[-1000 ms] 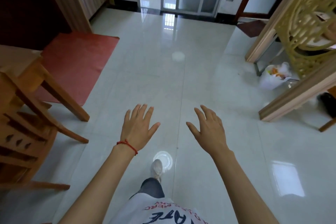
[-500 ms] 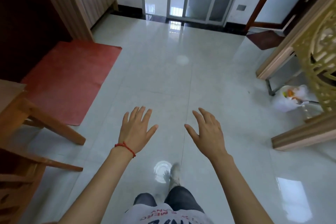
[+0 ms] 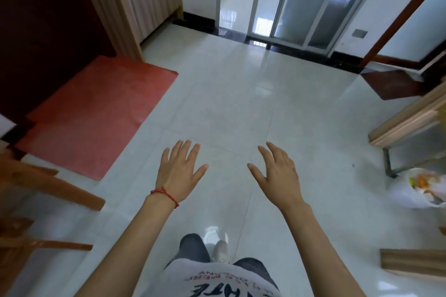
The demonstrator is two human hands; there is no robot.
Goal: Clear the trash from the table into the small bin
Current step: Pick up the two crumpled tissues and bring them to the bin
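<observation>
My left hand point(image 3: 179, 171), with a red string round the wrist, is stretched out over the white tiled floor, fingers spread and holding nothing. My right hand point(image 3: 277, 172) is out beside it, fingers also spread and empty. A white plastic bag point(image 3: 407, 194) with orange and yellow scraps inside lies on the floor at the right edge, well right of my right hand. No table top with trash and no small bin are in view.
A red mat point(image 3: 96, 116) lies on the floor at left. Wooden furniture legs point(image 3: 55, 188) stick in from the left edge. A wooden frame point(image 3: 405, 125) with a metal leg stands at right. Glass sliding doors point(image 3: 284, 0) are ahead across the open floor.
The view has moved forward over the floor: the wooden furniture slid off to the left, the bag and frame shifted lower right. Both hands stay spread and empty.
</observation>
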